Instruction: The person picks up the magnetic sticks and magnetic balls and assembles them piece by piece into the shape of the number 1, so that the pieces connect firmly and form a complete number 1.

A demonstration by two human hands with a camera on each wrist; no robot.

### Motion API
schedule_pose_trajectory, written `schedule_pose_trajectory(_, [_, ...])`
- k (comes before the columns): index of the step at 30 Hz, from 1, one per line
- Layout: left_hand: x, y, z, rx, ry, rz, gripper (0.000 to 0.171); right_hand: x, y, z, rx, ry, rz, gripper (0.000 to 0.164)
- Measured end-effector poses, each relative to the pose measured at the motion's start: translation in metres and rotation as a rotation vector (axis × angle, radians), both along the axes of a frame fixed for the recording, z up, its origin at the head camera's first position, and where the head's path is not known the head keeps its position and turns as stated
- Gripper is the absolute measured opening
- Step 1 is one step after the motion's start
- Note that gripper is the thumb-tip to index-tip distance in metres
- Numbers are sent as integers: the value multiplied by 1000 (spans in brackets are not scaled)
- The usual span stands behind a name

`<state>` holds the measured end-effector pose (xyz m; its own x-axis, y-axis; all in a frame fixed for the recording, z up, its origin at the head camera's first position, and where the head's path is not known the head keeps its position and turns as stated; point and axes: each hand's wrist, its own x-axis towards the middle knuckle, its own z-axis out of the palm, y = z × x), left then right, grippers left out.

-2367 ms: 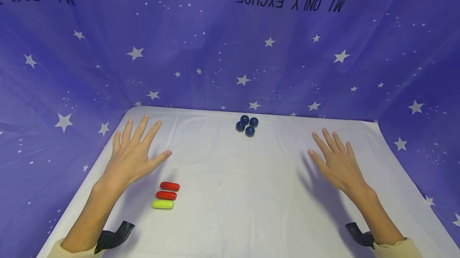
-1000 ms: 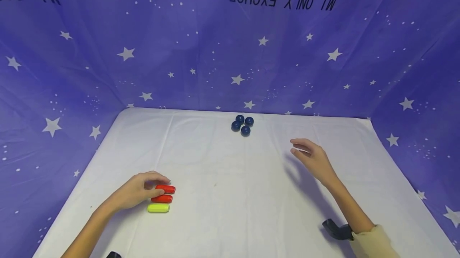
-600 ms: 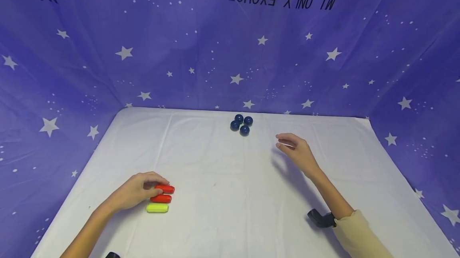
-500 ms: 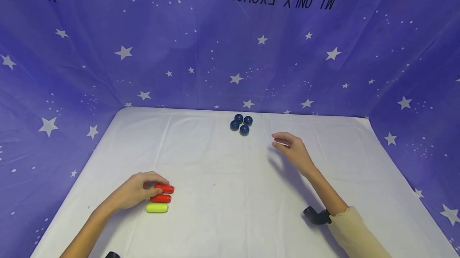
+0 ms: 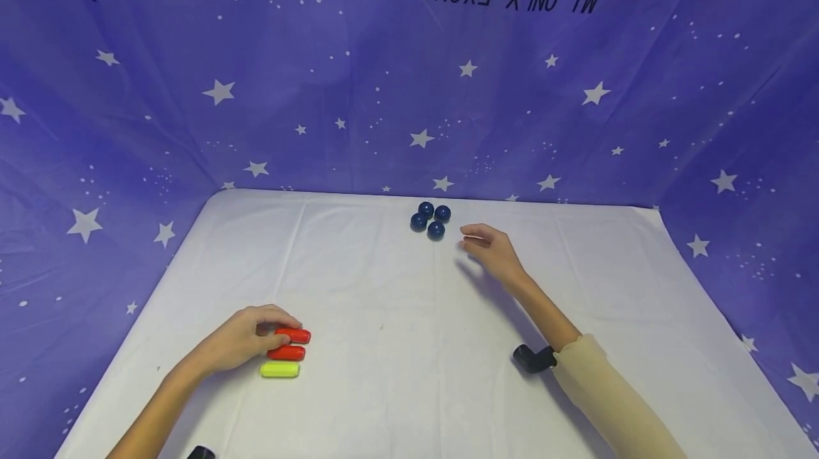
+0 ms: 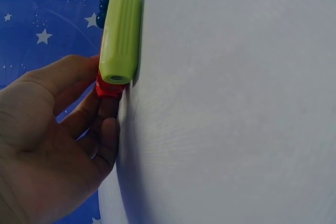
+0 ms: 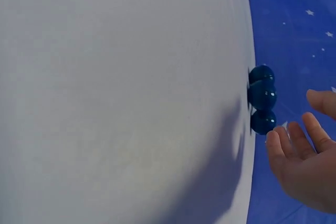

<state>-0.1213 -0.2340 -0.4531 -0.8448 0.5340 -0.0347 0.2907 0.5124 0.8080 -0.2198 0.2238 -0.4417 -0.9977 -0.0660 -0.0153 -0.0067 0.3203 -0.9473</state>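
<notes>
On the left of the table, my left hand pinches the far red grooved plastic cylinder between thumb and fingers; it still lies among the row. Just nearer lies a second red cylinder, and then a yellow-green one with tapered ends. In the left wrist view the yellow-green cylinder mostly hides the red ones. My right hand, fingers loosely bent and holding nothing, hovers just right of several dark blue balls. The right wrist view shows a gap between the fingertips and the balls.
A white cloth covers the table. Purple-blue fabric with white stars and upside-down lettering hangs behind it and along both sides. A black strap piece sticks out beside the right sleeve.
My left hand has come down from above the table to the far red cylinder and stays there. The right hand has bent its spread fingers and moved left, close to the balls.
</notes>
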Motion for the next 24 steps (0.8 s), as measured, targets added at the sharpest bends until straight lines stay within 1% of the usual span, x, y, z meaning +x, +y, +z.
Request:
schedule_pose_trajectory(6, [-1,1,3,-1,-32,-8,21,-10,-9,-4,-5,-49,-6,40])
schedule_pose_trajectory(11, [-1,2,4,-13,-26,1,21,-19,-15,-9,7,-74,-11,41])
schedule_pose_trajectory(19, [0,2,2,-24,-24,15,21,-29,-24,-13,57,-44,-10,39])
schedule_pose_trajectory(24, [0,4,3,-29,-10,18,20,-33,-27,-13,71,-48,-20,40])
